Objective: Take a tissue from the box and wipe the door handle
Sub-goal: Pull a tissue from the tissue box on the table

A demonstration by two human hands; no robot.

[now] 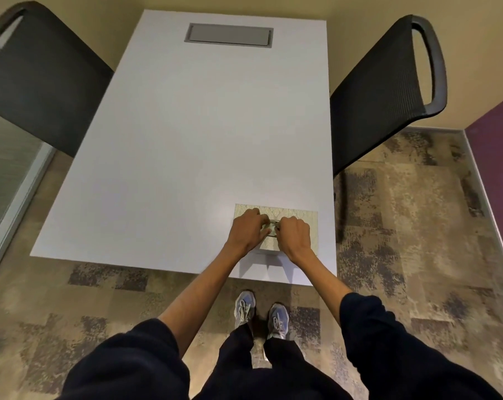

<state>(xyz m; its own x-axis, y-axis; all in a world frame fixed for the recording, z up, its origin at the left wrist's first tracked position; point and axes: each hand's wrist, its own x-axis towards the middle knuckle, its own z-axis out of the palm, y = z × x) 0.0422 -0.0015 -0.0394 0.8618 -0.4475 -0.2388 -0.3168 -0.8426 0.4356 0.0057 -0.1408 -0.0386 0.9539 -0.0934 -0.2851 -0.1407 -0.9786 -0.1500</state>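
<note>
A pale patterned tissue box lies flat near the front right corner of the white table. Both hands rest on top of the box at its oval opening. My left hand has its fingers curled at the opening's left side. My right hand has its fingers bent at the opening's right side. Whether either hand pinches a tissue is hidden by the fingers. No door handle is in view.
Two black mesh chairs stand at the table, one on the left and one on the right. A grey cable hatch is set into the table's far end. A glass partition runs along the left. Patterned carpet covers the floor.
</note>
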